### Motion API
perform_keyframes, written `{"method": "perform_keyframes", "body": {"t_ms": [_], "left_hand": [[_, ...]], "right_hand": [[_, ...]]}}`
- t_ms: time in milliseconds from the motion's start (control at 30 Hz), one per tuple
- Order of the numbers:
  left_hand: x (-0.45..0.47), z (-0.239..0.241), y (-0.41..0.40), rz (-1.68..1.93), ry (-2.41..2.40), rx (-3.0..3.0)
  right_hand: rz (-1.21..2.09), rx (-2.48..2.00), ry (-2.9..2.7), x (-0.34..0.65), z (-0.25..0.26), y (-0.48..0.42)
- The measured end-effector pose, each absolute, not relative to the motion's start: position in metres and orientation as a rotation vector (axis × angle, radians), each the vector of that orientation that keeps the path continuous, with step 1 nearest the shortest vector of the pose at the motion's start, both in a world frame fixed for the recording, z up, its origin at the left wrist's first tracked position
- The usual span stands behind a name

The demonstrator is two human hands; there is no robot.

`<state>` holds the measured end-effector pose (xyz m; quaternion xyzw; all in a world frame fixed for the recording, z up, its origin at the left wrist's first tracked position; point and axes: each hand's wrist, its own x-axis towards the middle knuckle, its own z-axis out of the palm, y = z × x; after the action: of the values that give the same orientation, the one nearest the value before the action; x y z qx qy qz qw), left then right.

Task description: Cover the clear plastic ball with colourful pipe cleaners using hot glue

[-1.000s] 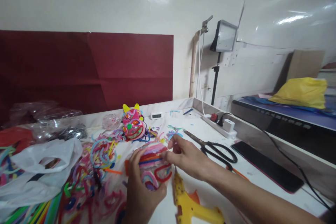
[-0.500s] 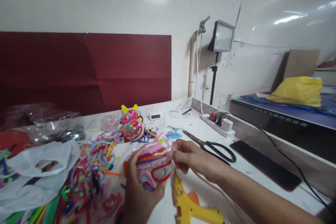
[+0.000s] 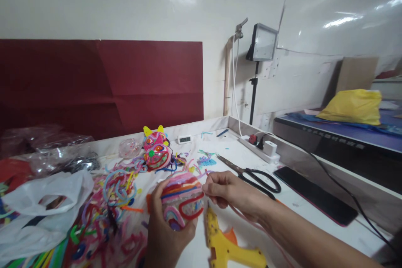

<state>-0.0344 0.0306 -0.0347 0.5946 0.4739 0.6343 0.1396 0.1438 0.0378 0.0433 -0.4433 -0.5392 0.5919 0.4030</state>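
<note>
My left hand [image 3: 169, 234] is wrapped around a clear rounded shell [image 3: 182, 201] covered in coloured pipe cleaners. Stripes of pink, red, orange and blue run across its top, with a red loop and a pink arch below them. Close to the shell's right edge, my right hand [image 3: 224, 190] pinches a thin pink pipe cleaner [image 3: 251, 222], whose length trails under the wrist towards the lower right. Whether its tip touches the shell is hidden by the fingers. A yellow glue gun [image 3: 224, 245] lies just below my right hand, and black-handled scissors [image 3: 251, 173] lie beyond it.
Pipe cleaner scraps [image 3: 116, 201] are heaped on the left beside a white plastic bag [image 3: 47, 213]. Behind stand decorated colourful faces [image 3: 157, 155], a clear ball [image 3: 129, 148] and a small digital display [image 3: 184, 139]. A phone [image 3: 315, 194] and a power strip [image 3: 262, 150] are at right.
The whole view has shifted slightly, with things a little further left. Both hands keep nearly the same positions around the shell and the pink pipe cleaner.
</note>
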Motion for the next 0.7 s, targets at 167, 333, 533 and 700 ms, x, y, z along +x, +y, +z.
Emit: {"method": "perform_keyframes", "body": {"t_ms": [167, 333, 533, 700], "left_hand": [[-0.0334, -0.0338, 0.0300, 1.835, 1.387, 1.708], [-0.0327, -0.0326, 0.0292, 1.825, 1.379, 1.694], [-0.0317, -0.0309, 0.0280, 1.799, 1.407, 1.648], [-0.0324, -0.0337, 0.0299, 1.801, 1.399, 1.636]], "right_hand": [[1.476, -1.107, -1.379, 0.1444, 0.0380, 0.0391], [1.448, -1.111, -1.401, 0.1456, 0.0344, 0.0402], [1.411, -1.143, -1.423, 0.1463, 0.0351, 0.0406], [1.381, -1.157, -1.431, 0.1449, 0.0383, 0.0376]]}}
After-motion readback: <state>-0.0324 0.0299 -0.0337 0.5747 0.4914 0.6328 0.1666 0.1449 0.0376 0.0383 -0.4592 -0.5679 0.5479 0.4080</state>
